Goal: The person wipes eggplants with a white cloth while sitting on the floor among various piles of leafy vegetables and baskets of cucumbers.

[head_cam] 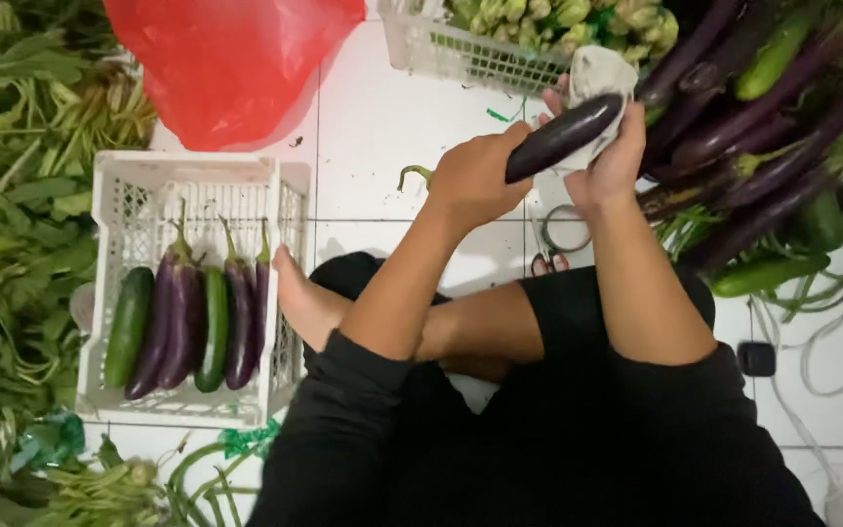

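The left hand (pixel 475 181) is closed around the stem end of a dark purple eggplant (pixel 563 137), which it holds above the white tiled floor (pixel 382 127); the green stem (pixel 414 174) curls out past the knuckles to the left. The eggplant slants up to the right, and its far end lies in a pale cloth (pixel 597 83). The right hand (pixel 609 156) cups that cloth from below and behind, its fingers bent around both cloth and eggplant tip, so both hands have hold of the same eggplant.

The person sits cross-legged on the floor in black clothes, with one bare foot (pixel 304 298) touching the right wall of a white plastic crate (pixel 192 195). Inside the crate lie purple eggplants and green cucumbers (pixel 129 327) side by side, stems pointing away from the person. Leafy greens (pixel 12 215) are heaped to the left of the crate, and a red plastic bag (pixel 231 59) lies beyond it.

To the right of the hands is a pile of long eggplants (pixel 753 146) mixed with cucumbers. A second white basket (pixel 461 54) at the top holds pale green vegetables. Just below the right wrist lie what seem to be scissors (pixel 550 244), though they are partly hidden.
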